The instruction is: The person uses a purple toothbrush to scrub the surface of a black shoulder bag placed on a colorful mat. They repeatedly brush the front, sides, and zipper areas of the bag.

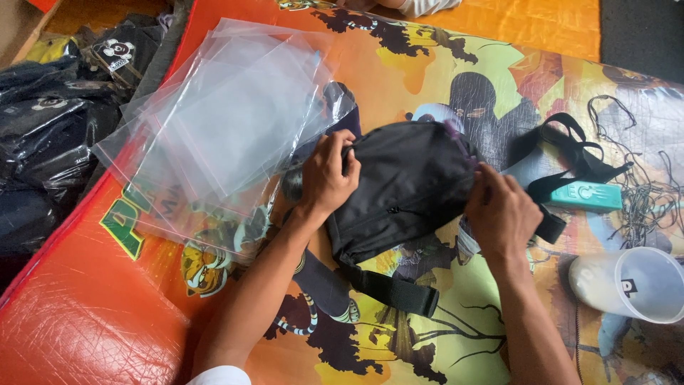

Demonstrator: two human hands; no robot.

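1. Far left of the left hand, a heap of dark garments in shiny plastic wrap (50,121) lies off the edge of the mat; one carries a small round black-and-white patch.
2. Just left of that hand, a fanned stack of clear, flat plastic bags (228,121) with thin red seal strips rests on the glossy orange cartoon-printed mat (92,321).
3. The left hand (328,178) closes its grip on the left end of a black fabric waist bag (406,189), fingers curled over the top edge.
4. The bag lies between both hands, soft and rounded, its wide black webbing strap (392,289) with buckle trailing below.
5. The right hand (502,214) pinches the bag's right end, grip narrow and holding fabric.
6. Right of that hand: more looped black strap, a teal oblong object (588,196), tangled dark threads (641,178), and a translucent white plastic cup (630,284) on its side.
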